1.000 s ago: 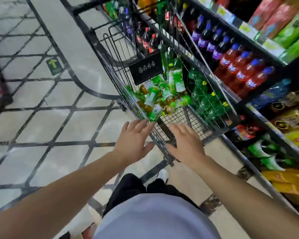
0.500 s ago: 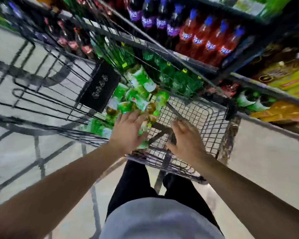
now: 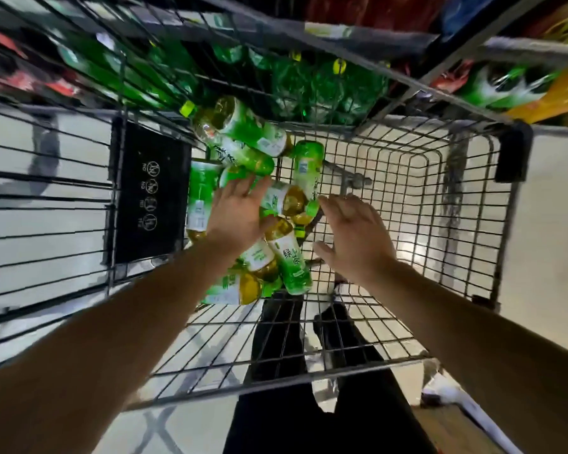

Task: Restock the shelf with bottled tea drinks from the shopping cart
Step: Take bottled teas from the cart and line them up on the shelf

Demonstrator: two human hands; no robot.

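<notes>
- The wire shopping cart (image 3: pixel 407 198) fills the head view, seen from above, with both bare arms reaching down into its basket.
- A heap of green-labelled bottled tea drinks (image 3: pixel 243 204) lies on the cart's mesh floor, against the cart's left side; the bottles lie on their sides, piled over one another at mixed angles.
- The left hand (image 3: pixel 236 214) is over the middle of the heap, palm down, fingers straight and slightly spread, fingertips reaching onto the bottles; I cannot tell whether it presses on them or only hovers close.
- The right hand (image 3: pixel 354 237) is just beside the heap's right edge, above bare cart mesh, fingers relaxed and spread, gripping nothing.
- One tea bottle with a yellow-green cap (image 3: pixel 240 126) lies at the heap's far end, nearest the cart's far wall.
- A black plastic sign panel (image 3: pixel 148 194) with 4 small white icons hangs on the cart's left wall, right beside the heap.
- Beyond the cart's far wall, blurred green bottles (image 3: pixel 325 90) show through the wire.
- Dark trousers (image 3: pixel 309 404) show through the cart's near mesh.
</notes>
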